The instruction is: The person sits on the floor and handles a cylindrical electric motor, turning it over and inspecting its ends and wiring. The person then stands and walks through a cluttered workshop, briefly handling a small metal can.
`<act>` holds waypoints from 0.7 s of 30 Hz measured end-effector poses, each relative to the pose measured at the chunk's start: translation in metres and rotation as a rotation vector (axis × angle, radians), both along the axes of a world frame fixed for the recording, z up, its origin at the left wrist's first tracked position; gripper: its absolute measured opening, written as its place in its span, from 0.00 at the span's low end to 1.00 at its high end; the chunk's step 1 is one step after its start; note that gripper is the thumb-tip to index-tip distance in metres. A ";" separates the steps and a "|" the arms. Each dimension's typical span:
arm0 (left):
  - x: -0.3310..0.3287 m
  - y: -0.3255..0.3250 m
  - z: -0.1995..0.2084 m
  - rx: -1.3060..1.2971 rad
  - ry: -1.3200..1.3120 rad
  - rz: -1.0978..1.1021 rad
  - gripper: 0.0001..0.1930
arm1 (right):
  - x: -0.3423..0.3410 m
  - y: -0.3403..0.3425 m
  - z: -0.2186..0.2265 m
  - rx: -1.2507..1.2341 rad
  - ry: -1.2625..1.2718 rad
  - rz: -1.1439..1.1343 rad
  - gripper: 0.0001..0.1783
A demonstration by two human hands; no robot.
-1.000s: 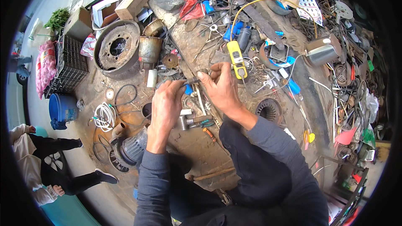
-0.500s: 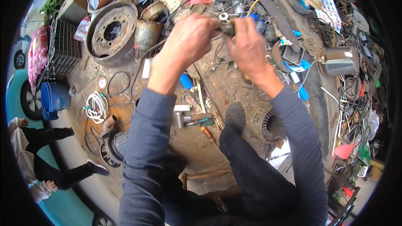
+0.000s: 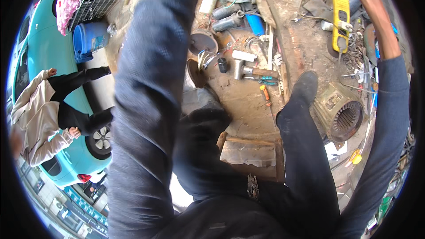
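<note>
Above the cluttered bench (image 3: 248, 102), both sleeved arms raised, hands out of frame, yellow meter (image 3: 340, 22) nearby.

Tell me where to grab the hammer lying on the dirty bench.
Grip the hammer by its brownish handle, coming down from above. It lies flat with the metal head toward the left and the handle pointing right, clear on top, though pliers lie close beside it.

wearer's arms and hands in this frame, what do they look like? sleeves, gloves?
Both arms wear long dark blue-grey sleeves. The left sleeve fills much of the head view, its cloth slightly pilled. The right sleeve ends at a bare right forearm. Both hands lie beyond the top edge, so gloves cannot be judged.
</note>
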State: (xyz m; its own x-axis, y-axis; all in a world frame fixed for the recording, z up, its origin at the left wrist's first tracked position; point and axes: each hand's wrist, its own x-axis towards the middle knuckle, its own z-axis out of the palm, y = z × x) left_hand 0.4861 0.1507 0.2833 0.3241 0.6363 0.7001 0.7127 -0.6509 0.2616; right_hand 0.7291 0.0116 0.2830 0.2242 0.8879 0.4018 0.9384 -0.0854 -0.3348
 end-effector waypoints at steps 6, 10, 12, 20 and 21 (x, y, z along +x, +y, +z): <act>0.070 -0.118 -0.113 -0.792 -0.184 -0.267 0.12 | 0.066 0.006 0.018 -0.439 0.381 -0.104 0.13; 0.143 -0.162 -0.160 -1.240 -0.498 -0.305 0.17 | 0.096 -0.008 0.004 -0.546 0.349 -0.083 0.14; 0.170 -0.162 -0.170 -1.254 -0.535 -0.250 0.21 | 0.101 -0.017 -0.003 -0.540 0.104 -0.102 0.15; 0.231 -0.150 -0.178 -1.355 -0.347 -0.178 0.34 | 0.100 -0.055 -0.032 -0.492 -0.116 -0.155 0.22; 0.232 -0.151 -0.179 -1.343 -0.411 -0.167 0.33 | 0.101 -0.057 -0.034 -0.503 -0.105 -0.159 0.22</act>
State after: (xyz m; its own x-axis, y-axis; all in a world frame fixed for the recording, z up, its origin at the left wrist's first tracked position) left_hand 0.7176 0.0002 0.1047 0.3846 0.8592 -0.3374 0.3757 0.1881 0.9074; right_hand 0.8296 -0.0453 0.2486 0.3532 0.9348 -0.0375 0.9270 -0.3550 -0.1212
